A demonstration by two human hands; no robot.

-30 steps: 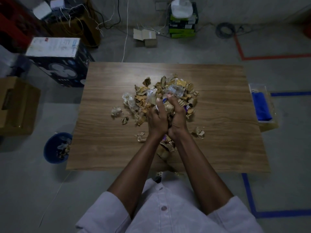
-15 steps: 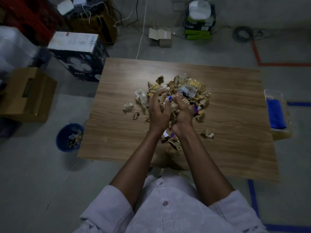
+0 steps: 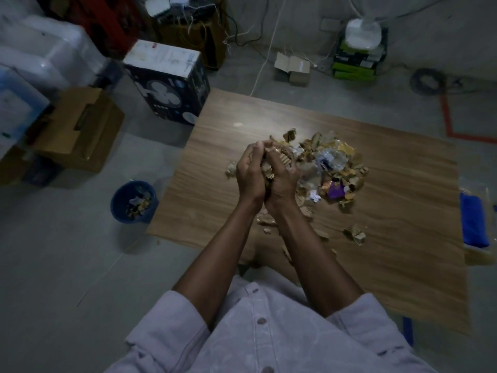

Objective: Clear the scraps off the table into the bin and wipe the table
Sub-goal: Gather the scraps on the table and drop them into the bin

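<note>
My left hand [image 3: 248, 179] and right hand [image 3: 283, 181] cup a handful of scraps [image 3: 269, 168] above the wooden table [image 3: 403, 216].
I see both sets of fingers curled around the scraps, palms close together. The main pile [image 3: 332, 162] lies on the table just right of them. The blue bin [image 3: 118, 208] stands on the floor, left. A blue cloth [image 3: 473, 224] lies past the right edge.

Around me, a dim grey concrete floor [image 3: 53, 265] holds a brown cardboard box [image 3: 78, 130], a dark printed fan carton [image 3: 166, 87] and a red tape line [image 3: 446, 117].

No text, label or number can be read
</note>
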